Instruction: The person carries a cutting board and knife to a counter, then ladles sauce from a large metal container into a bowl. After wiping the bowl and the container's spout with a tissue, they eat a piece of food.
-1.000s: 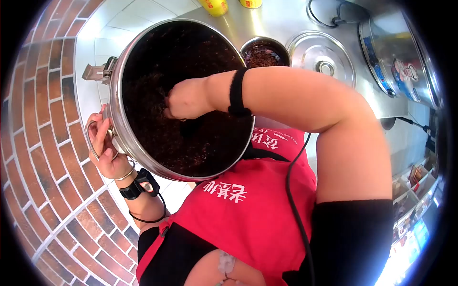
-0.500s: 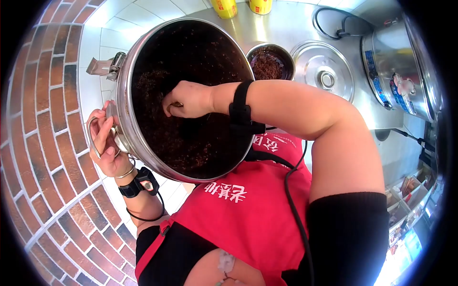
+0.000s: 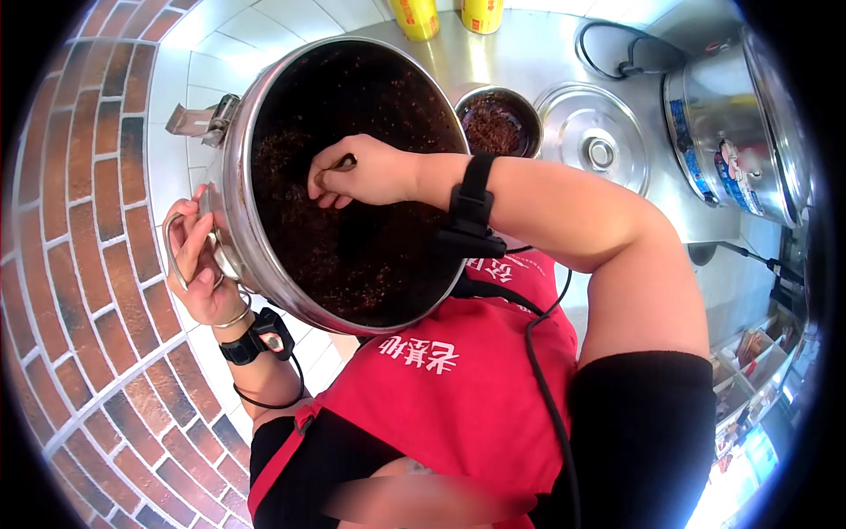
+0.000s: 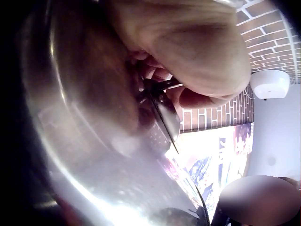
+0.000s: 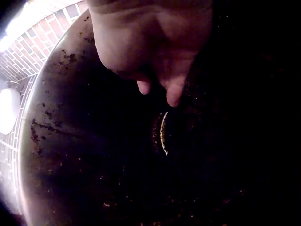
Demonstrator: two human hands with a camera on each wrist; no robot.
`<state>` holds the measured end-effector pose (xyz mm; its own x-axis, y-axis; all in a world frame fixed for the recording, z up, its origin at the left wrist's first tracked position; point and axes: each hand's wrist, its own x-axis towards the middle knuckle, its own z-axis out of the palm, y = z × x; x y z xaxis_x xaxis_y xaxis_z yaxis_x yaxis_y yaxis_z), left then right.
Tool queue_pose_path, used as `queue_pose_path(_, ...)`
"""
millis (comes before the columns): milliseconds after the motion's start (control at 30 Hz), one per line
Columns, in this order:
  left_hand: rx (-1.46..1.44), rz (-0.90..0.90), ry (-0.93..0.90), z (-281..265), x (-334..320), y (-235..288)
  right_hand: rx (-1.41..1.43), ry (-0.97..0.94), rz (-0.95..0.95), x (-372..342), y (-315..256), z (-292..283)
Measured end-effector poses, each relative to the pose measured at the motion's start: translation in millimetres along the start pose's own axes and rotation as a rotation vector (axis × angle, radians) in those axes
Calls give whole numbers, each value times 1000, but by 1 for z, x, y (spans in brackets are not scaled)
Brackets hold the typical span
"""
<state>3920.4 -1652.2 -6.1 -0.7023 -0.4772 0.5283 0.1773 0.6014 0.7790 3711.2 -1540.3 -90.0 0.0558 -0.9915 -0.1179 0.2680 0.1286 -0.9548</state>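
Observation:
A large steel pot (image 3: 236, 220) with a side latch leans with its mouth toward me, its inside coated in dark reddish-brown crumbs (image 3: 357, 295). My left hand (image 3: 201, 269) grips the ring handle (image 3: 173, 242) on its outer side; the left wrist view shows those fingers (image 4: 157, 73) curled at the metal fitting. Inside the mouth, my right hand (image 3: 361, 172) has thumb and fingers curled together in a pinch. Just below its fingertips, the right wrist view shows a thin, pale curved edge (image 5: 163, 134); the rest of that piece is lost in the dark, so I cannot tell its kind.
On the steel counter (image 3: 520, 53) stand a small steel bowl (image 3: 536, 123) of dark red crumbs, a round lid (image 3: 630, 145) and two yellow cans (image 3: 414, 18). A second steel pot (image 3: 705, 115) with stickers is at the right. A brick wall (image 3: 97, 264) rises at the left.
My right hand has drawn back from deeper in the pot, toward the upper right, and more of its fingers shows. The pot sits slightly further right in view. My left hand keeps its grip.

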Motion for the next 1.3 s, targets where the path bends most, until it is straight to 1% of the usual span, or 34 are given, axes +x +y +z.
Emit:
queue_pose_path(167,43,22,-30,-3,3,-6,-37,48,-17,-22,-11,0)
queue_pose_path(267,31,9,-23,0,5,-7,-44,96,-12,-39,-20,-4)
queue_pose_path(333,29,-39,-23,3,7,-5,-52,137,-11,-49,-23,-8)
queue_pose_path(500,29,-36,-63,7,17,-6,-59,228,17,-75,-31,-18)
queue_pose_path(567,39,-37,-73,10,19,-6,12,276,56,-83,-29,-23)
queue_pose_path(600,-3,-66,-65,12,20,-6,41,287,71,-86,-25,-26)
queue_pose_path(633,-43,-95,-57,14,21,-7,37,291,71,-90,-24,-28)
queue_pose_path(700,-47,-102,-59,16,23,-7,92,335,65,-98,-22,-30)
queue_pose_path(767,-50,-108,-64,17,25,-8,84,347,70,-108,-27,-31)
queue_pose_path(833,-28,-100,-80,18,27,-8,137,398,59,-117,-28,-32)
queue_pose_path(1300,-61,-122,-94,30,35,-9,97,638,-20,-204,-69,-46)
